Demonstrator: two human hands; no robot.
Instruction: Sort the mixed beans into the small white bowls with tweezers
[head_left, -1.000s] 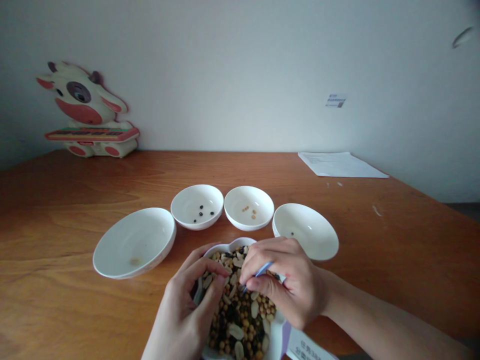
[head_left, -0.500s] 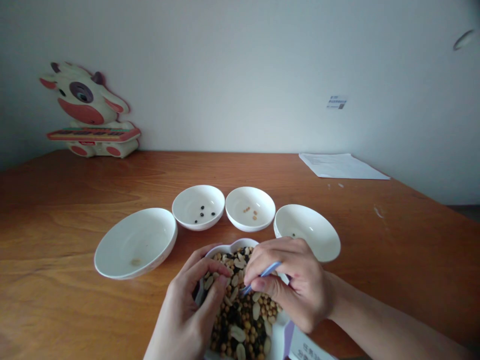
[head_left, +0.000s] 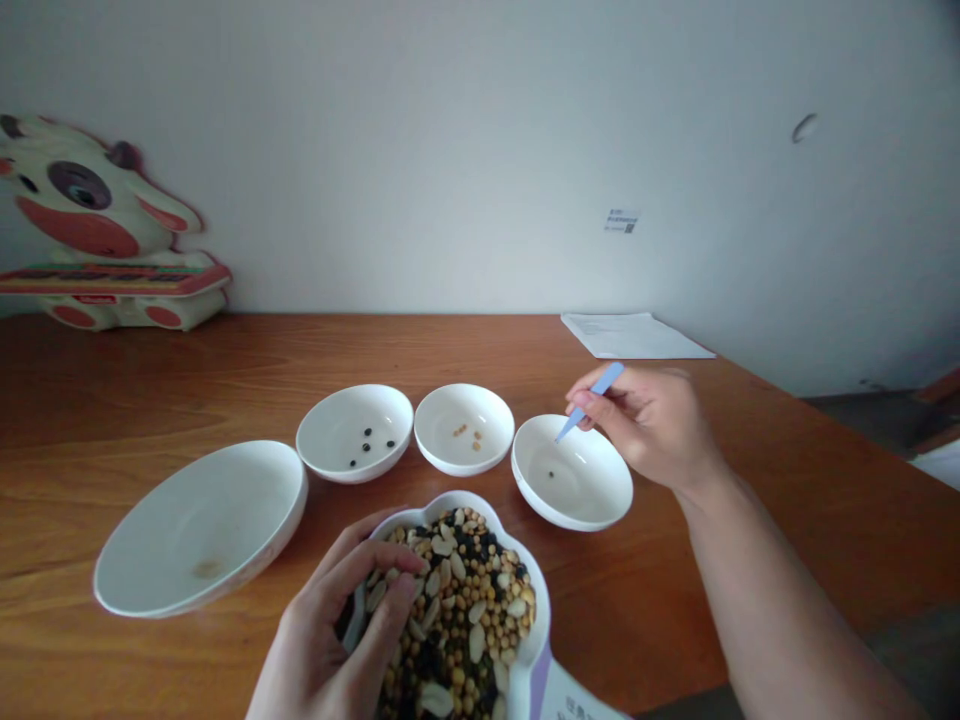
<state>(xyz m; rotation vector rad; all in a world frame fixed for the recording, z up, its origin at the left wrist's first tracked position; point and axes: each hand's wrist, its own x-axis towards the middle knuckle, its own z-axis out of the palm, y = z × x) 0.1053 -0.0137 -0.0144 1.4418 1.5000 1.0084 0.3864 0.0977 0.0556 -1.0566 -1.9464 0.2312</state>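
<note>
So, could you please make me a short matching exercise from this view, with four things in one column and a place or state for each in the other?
Things:
1. Blue tweezers
2. Second bowl from the left
3. Third bowl from the left
4. White papers

Places and states:
A. Holds small tan pieces
B. Lying flat toward the far edge of the table
C. Held in the right hand
D. Holds small black beans

Pairs: 1-C, 2-D, 3-A, 4-B
</note>
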